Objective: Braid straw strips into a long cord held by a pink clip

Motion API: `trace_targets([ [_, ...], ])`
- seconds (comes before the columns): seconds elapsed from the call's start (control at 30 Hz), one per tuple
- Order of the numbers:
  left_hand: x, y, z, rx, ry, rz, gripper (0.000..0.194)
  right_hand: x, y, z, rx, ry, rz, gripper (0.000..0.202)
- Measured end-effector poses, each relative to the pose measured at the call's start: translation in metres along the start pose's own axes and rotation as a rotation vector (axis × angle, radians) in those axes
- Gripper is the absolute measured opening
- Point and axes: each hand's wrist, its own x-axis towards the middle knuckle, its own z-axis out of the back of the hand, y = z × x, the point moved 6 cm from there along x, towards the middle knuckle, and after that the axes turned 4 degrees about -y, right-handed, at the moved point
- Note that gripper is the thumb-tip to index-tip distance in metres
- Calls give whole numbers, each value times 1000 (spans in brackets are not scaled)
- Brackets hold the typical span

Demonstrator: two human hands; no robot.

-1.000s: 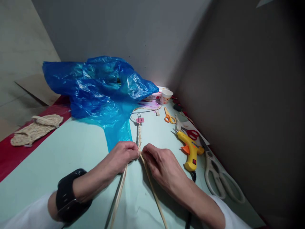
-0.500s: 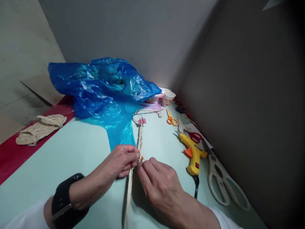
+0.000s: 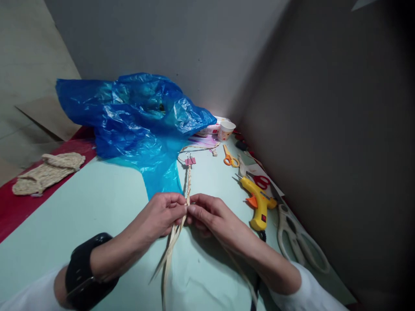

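Observation:
A thin braid of pale straw-like strands [image 3: 189,178] runs toward me from a pink binder clip [image 3: 190,161]. My left hand [image 3: 167,211] pinches the braid's near end from the left, thumb and forefinger closed on it. From the right, my right hand [image 3: 207,211] closes its thumb and forefinger at the same spot. Loose strands [image 3: 170,250] hang below my left hand toward the front. Another strand [image 3: 241,272] trails out under my right forearm. The pinched bit itself is partly hidden by the fingertips.
Blue plastic bag [image 3: 136,116] lies behind. On the right are a yellow glue gun [image 3: 259,203], big pale-handled scissors [image 3: 301,242], red-handled scissors [image 3: 262,182], orange scissors [image 3: 231,160] and a paper cup [image 3: 226,130]. A woven sandal-shaped piece [image 3: 50,172] sits at left on red cloth.
My right hand has turned and risen, its fingertips now meeting my left at the braid. The loose strands have spread out below. The whole view has shifted slightly.

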Motion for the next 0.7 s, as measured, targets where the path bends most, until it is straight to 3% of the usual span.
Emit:
trace_targets([
  [0.2,-2,-11,3,330,-43,-197,16,4,-6,6,-49,-108,2,29],
  [0.47,-10,-30,12,667,-103,-303,31,1,1,11,-126,-210,52,30],
  [0.6,-15,-28,4,728,-65,-301,32,2,0,10,-55,-211,81,28],
  [0.7,-22,-22,-8,881,-120,-349,30,2,-4,8,102,-192,41,28],
])
